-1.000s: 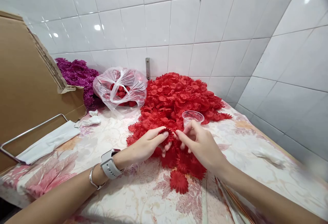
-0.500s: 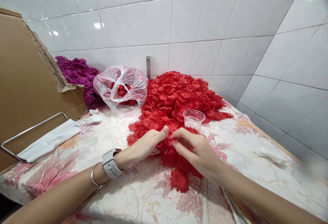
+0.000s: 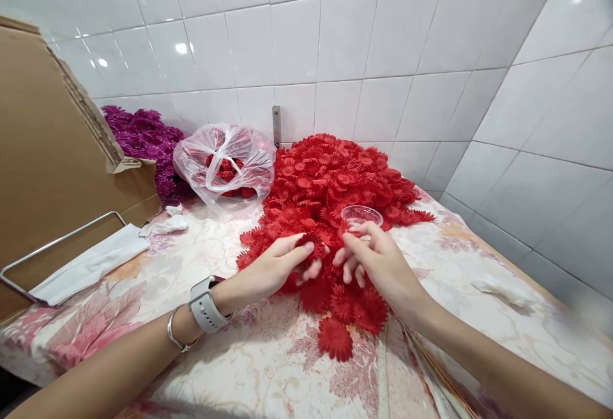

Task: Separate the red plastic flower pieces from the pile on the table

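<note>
My left hand (image 3: 282, 262), with a grey-strapped watch and a bangle on its wrist, pinches a red fabric flower (image 3: 312, 245) between thumb and fingers. To its right, my right hand (image 3: 376, 256) has thumb and forefinger pressed together at a blurred red bit, perhaps a petal piece; its other fingers curl loosely. Both hands hover over the front of a large heap of red fabric flowers (image 3: 330, 170). Several loose flowers spread toward me, the nearest one (image 3: 335, 338) lying flat on the cloth. Just behind my right hand stands a clear plastic cup (image 3: 361, 214), partly hidden.
A tied clear bag (image 3: 225, 163) with red flowers sits left of the heap, beside purple flowers (image 3: 143, 141). At far left are a cardboard box (image 3: 57, 151), a metal wire frame (image 3: 62, 243) and white paper (image 3: 90, 266). Thin sticks (image 3: 435, 374) lie under my right forearm.
My hands have moved apart. The right hand has risen slightly, toward the cup, and turned. The flower in my left hand now shows more plainly, as do the loose flowers below.
</note>
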`<state>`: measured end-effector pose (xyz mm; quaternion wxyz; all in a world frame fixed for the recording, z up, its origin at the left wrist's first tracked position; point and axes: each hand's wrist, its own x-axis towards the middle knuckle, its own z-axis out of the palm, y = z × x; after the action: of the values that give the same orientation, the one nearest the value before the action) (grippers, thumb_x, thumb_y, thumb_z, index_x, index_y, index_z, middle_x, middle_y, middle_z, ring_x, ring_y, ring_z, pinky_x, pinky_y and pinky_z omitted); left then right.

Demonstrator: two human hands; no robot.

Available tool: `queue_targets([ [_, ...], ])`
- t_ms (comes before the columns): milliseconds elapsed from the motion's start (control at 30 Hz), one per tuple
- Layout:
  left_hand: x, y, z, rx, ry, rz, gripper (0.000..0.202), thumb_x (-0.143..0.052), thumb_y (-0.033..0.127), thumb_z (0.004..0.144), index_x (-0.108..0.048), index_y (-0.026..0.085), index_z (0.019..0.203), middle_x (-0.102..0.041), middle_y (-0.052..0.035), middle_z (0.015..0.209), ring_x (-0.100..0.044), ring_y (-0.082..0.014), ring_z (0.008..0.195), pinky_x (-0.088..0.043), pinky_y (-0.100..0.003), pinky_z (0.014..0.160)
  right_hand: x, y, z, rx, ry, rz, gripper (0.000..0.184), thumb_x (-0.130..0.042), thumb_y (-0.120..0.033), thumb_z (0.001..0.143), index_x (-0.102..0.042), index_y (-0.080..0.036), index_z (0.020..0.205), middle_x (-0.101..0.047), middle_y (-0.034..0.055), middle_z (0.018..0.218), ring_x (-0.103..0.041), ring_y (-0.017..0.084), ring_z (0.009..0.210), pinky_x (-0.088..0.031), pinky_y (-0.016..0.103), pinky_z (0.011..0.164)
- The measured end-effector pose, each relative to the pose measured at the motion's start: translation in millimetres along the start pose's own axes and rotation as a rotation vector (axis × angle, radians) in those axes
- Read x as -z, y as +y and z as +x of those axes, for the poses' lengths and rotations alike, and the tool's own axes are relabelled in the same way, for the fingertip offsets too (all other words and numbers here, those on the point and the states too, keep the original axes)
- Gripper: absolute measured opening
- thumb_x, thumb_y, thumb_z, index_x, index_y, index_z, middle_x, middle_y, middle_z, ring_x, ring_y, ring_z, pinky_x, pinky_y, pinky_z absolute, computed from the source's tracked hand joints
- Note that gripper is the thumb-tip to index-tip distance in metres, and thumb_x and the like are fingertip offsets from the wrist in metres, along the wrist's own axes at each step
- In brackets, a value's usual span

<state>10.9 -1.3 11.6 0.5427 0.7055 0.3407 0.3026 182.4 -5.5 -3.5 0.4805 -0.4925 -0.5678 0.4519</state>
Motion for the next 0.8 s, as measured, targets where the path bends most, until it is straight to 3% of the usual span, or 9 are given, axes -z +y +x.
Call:
queue_targets([
  [100, 1.7, -4.0, 3.0, 0.007, 0.049, 0.068, 0.039, -0.038, 0.039, 0.087, -0.032, 0.018, 0.056, -0.033, 0.0062, 0.05, -0.026, -0.0063, 0.046, -0.023, -0.023, 0.046, 2.3, 2.1, -0.3, 0.144, 0.059, -0.432, 0.022, -0.048, -0.042, 0.08, -0.038, -0.023, 0.077, -0.047, -0.0076, 0.044, -0.045, 0.013, 0.039, -0.03, 0.024, 0.042],
  [200, 1.9, -7.1, 4.4, 0.069, 0.02, 0.047, 0.041, -0.042, 0.047, 0.084, -0.028, 0.019, 0.057, -0.024, 0.0084, 0.049, -0.018, -0.0056, 0.043, -0.016, -0.023, 0.042, 1.8, -0.2, -3.9, 0.299, 0.154, -0.627, 0.018, -0.048, -0.037, 0.08, -0.04, -0.022, 0.076, -0.037, -0.0084, 0.043, -0.041, 0.013, 0.041, -0.028, 0.025, 0.045],
  [267, 2.0, -7.9, 4.0, 0.091, 0.004, 0.066, 0.043, -0.044, 0.05, 0.082, -0.028, 0.019, 0.056, -0.022, 0.0087, 0.048, -0.016, -0.0054, 0.043, -0.013, -0.024, 0.042, 1.4, -3.4, -6.7, 0.35, 0.122, -0.58, 0.014, -0.044, -0.034, 0.083, -0.04, -0.022, 0.076, -0.035, -0.0085, 0.044, -0.038, 0.012, 0.041, -0.027, 0.025, 0.045],
  [433, 3.4, -10.7, 1.8, 0.104, 0.047, 0.081, 0.05, -0.047, 0.057, 0.077, -0.026, 0.019, 0.052, -0.021, 0.0077, 0.05, -0.016, -0.0056, 0.044, -0.012, -0.024, 0.042, 1.1, -7.1, -10.2, 0.376, -0.272, -0.333, 0.008, -0.049, -0.029, 0.083, -0.048, -0.021, 0.087, -0.055, -0.0025, 0.066, -0.048, 0.011, 0.054, -0.037, 0.023, 0.049],
  [500, 3.4, -12.3, 1.7, 0.114, 0.03, 0.08, 0.052, -0.048, 0.061, 0.074, -0.028, 0.019, 0.052, -0.023, 0.0075, 0.049, -0.018, -0.0056, 0.044, -0.012, -0.024, 0.042, 0.3, -5.2, -10.6, 0.393, -0.333, -0.328, 0.006, -0.049, -0.025, 0.082, -0.052, -0.021, 0.085, -0.058, -0.0008, 0.072, -0.049, 0.011, 0.057, -0.039, 0.023, 0.051],
  [633, -0.2, -9.9, 1.7, 0.094, -0.08, -0.022, 0.049, -0.046, 0.063, 0.074, -0.034, 0.018, 0.057, -0.027, 0.008, 0.051, -0.022, -0.0055, 0.043, -0.017, -0.022, 0.041, -2.9, 0.1, -11.7, 0.349, -0.206, -0.232, 0.012, -0.047, -0.027, 0.083, -0.052, -0.02, 0.075, -0.054, -0.0022, 0.061, -0.048, 0.011, 0.053, -0.037, 0.023, 0.049],
  [800, -6.4, -3.0, 0.7, 0.05, -0.13, -0.102, 0.035, -0.047, 0.049, 0.081, -0.047, 0.015, 0.075, -0.05, 0.0017, 0.059, -0.047, -0.0097, 0.053, -0.04, -0.025, 0.056, -2.8, -0.4, -10.7, 0.178, -0.025, 0.047, 0.02, -0.048, -0.036, 0.082, -0.044, -0.021, 0.069, -0.055, -0.0027, 0.055, -0.048, 0.011, 0.045, -0.038, 0.023, 0.042],
])
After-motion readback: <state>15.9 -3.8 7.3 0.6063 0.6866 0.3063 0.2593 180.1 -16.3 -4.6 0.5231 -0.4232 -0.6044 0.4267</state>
